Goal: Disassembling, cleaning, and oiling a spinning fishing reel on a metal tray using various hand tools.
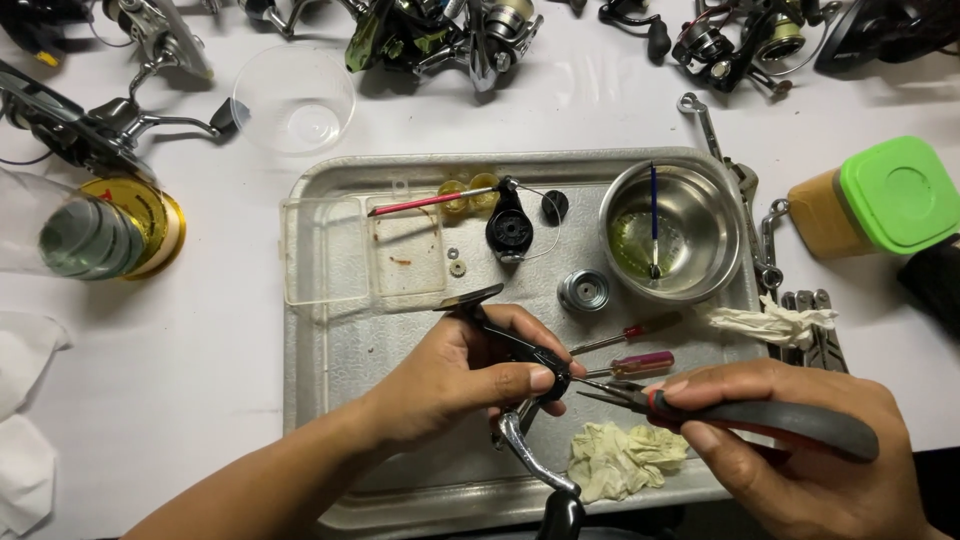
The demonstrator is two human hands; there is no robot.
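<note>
Surface: white tabletop [200, 330] is covered by a metal tray [330, 400], with several whole fishing reels [440, 40] ranged along the far edge
Left hand: left hand [455, 375] is closed around a black reel body [520, 350], held just above the near half of the tray; its crank handle [530, 455] hangs down toward the near rim
Right hand: right hand [800, 450] is wrapped around the grips of needle-nose pliers [700, 410], the tips being brought right up to the side of the reel body; whether anything is pinched in the tips cannot be told
Already off: a spool [584, 290], a black rotor part [510, 232] and small washers [457, 262] are laid loose on the tray, so the reel appears largely stripped
Left, as judged: the body itself is seemingly not yet fully taken apart, since the crank is seen attached
Nearby tools: two red-handled screwdrivers [640, 362] are laid between the hands and a steel bowl [665, 232] with greenish liquid and a blue-handled brush [654, 215]
Other items: a clear plastic box [350, 250], a crumpled rag [620, 460], a wadded tissue [765, 322] and a green-lidded jar [880, 198] are seen around
</note>
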